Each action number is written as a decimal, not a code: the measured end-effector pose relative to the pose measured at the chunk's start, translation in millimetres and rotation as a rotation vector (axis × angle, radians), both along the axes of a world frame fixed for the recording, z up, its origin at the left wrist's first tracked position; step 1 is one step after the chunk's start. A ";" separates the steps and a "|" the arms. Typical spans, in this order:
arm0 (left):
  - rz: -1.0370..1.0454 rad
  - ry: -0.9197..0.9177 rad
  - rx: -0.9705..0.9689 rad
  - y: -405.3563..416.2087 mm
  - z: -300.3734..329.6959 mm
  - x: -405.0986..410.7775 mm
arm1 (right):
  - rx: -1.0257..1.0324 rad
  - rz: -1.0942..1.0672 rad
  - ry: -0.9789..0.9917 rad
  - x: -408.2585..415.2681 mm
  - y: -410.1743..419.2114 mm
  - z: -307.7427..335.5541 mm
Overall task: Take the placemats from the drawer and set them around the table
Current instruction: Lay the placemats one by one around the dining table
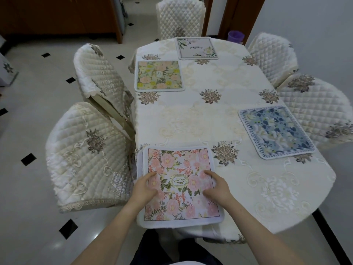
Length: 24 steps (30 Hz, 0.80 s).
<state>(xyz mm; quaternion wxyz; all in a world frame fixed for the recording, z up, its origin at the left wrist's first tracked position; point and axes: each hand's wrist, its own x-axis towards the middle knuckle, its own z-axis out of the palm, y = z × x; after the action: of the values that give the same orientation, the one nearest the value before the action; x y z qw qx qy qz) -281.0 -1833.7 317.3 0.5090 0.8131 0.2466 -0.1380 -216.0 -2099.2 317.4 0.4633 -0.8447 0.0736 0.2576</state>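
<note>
A pink floral placemat (181,165) lies at the near left corner of the table, on top of at least one more mat whose white edge (140,161) shows at its left side. My left hand (144,188) and my right hand (215,186) both rest flat on the pink mat, fingers spread. A yellow and pink floral placemat (159,75) lies at the far left. A pale mat with white flowers (195,47) sits at the far end. A blue floral placemat (275,131) lies on the right side.
The table (219,115) wears a cream embroidered cloth. Quilted covered chairs stand around it: two on the left (89,155) (99,73), one at the far end (180,16), two on the right (273,54) (317,109). A purple bin (236,37) stands by the doorway.
</note>
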 end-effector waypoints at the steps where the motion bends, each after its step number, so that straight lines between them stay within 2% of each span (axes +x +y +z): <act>1: 0.000 -0.009 -0.001 -1.0 3.0 3.3 | 0.004 -0.023 -0.001 0.4 0.3 2.3; 6: -0.030 -0.098 -0.011 -1.3 30.7 27.1 | -0.002 -0.103 -0.058 8.1 -0.9 27.2; 15: -0.157 -0.218 -0.104 3.2 111.6 77.1 | 0.049 -0.293 -0.159 7.2 -6.2 118.2; 24: -0.237 -0.292 -0.271 5.6 197.9 96.7 | 0.171 -0.427 -0.328 -22.8 -18.2 203.1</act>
<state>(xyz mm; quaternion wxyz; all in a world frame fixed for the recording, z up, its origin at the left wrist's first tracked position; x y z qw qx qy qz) -184.3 -1828.1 515.2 0.6240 0.7719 0.0525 -0.1094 -238.9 -2117.5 520.5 0.5824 -0.7983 0.1520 0.0191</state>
